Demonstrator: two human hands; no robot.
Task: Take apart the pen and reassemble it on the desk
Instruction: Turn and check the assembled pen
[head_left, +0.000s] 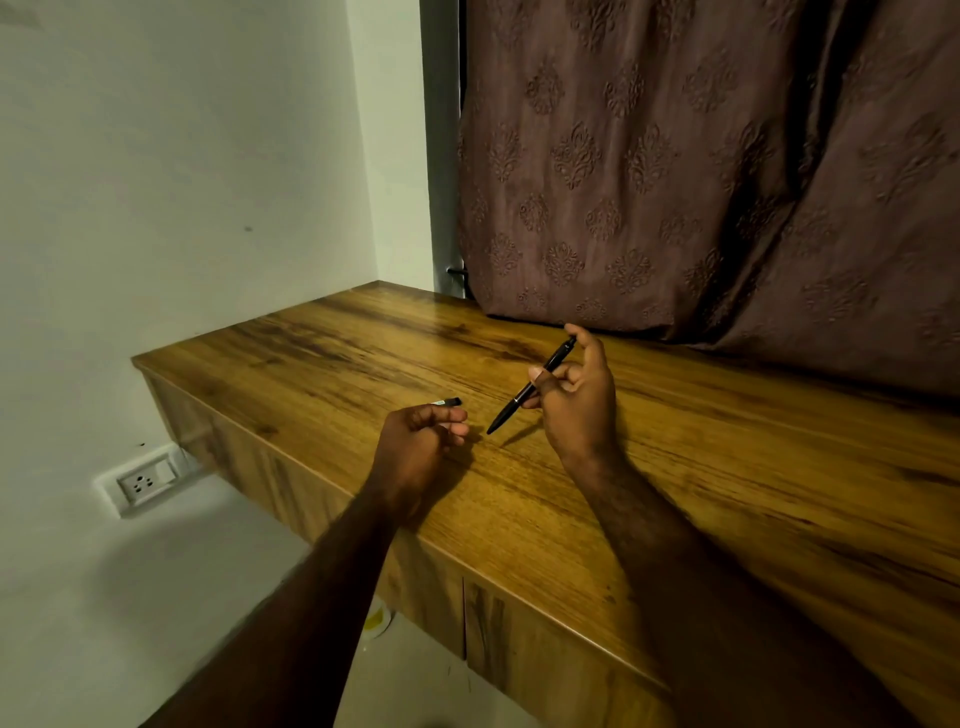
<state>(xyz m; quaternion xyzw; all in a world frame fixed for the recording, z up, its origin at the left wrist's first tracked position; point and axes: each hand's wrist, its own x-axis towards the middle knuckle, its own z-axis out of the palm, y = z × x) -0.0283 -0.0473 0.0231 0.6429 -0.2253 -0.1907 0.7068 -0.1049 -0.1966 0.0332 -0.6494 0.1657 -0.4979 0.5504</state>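
My right hand (576, 395) holds a slim black pen (519, 402) above the wooden desk (727, 467), pinched between thumb and fingers. The pen slants, its tip pointing down-left and its clip end up by my fingertips. My left hand (421, 436) hovers just left of the tip with its fingers curled. A small black and pale piece (448, 401) shows just beyond those fingers; whether it lies on the desk or sits in the hand I cannot tell.
A brown patterned curtain (701, 182) hangs onto the desk's far side behind my right hand. A white wall with a socket plate (145, 480) lies left, below the desk edge. A pale round object (379, 618) sits on the floor.
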